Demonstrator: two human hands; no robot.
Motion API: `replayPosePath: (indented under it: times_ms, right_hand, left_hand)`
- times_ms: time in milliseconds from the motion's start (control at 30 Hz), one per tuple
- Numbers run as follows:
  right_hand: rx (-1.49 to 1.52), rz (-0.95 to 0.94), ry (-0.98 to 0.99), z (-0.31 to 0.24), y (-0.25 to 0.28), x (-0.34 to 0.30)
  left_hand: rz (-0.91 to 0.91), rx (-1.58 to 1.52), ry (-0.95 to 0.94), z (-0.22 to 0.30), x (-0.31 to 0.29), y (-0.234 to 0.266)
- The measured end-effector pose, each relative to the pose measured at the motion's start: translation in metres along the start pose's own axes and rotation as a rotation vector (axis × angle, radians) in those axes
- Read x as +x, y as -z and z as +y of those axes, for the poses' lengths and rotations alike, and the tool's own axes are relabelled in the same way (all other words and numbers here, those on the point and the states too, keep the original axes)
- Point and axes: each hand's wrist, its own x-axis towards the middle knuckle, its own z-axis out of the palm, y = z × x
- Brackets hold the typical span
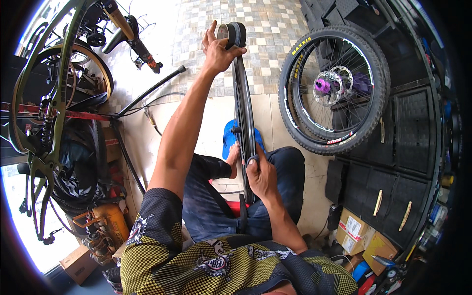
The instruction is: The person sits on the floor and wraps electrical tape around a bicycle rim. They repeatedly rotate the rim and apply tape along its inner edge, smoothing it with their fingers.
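A bicycle wheel rim [251, 128] stands edge-on between my knees, with no tyre showing on it. Its hub end [236, 130] and some spokes show on the left side. At the far end of the rim, my left hand [220, 53] grips a roll of dark tape [238, 35], the other fingers spread behind it. A dark strip lies along the rim from the roll toward me. Nearer my lap, my right hand [263, 176] is closed round the rim, thumb pressed on it. A small dark piece, perhaps cloth, sits by that thumb; its kind is unclear.
Two knobby-tyred wheels [334, 88] with a purple hub stand at the right, before black drawers [393, 191]. A green bike frame [61, 73] hangs at the left, near a black stand leg [152, 91]. Cardboard boxes [355, 231] lie at the lower right. A blue slipper [229, 135] is under the rim.
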Motion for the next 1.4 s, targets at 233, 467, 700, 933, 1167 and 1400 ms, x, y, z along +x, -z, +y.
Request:
replayPosePath:
  times_ms: [233, 467, 700, 933, 1167, 1400]
  right_hand:
    - [-0.035, 0.019, 0.027, 0.000, 0.000, 0.000]
    - [-0.054, 0.018, 0.043, -0.002, 0.000, 0.000]
    - [-0.019, -0.021, -0.004, -0.001, 0.002, 0.000]
    - [-0.032, -0.023, -0.006, 0.009, 0.000, -0.001]
    - [-0.072, -0.035, -0.039, -0.004, 0.006, 0.000]
    - [-0.110, 0.016, 0.034, 0.007, 0.001, -0.001]
  left_hand:
    - [-0.034, -0.058, 0.054, 0.006, -0.006, 0.000]
    - [-0.076, 0.045, 0.126, 0.001, -0.008, -0.003]
    - [-0.060, 0.017, 0.125, 0.000, -0.014, -0.009]
    - [-0.079, 0.071, 0.159, -0.002, -0.015, -0.014]
    - [-0.085, 0.093, 0.177, -0.004, -0.015, -0.015]
    - [-0.102, 0.125, 0.214, -0.001, -0.016, -0.014]
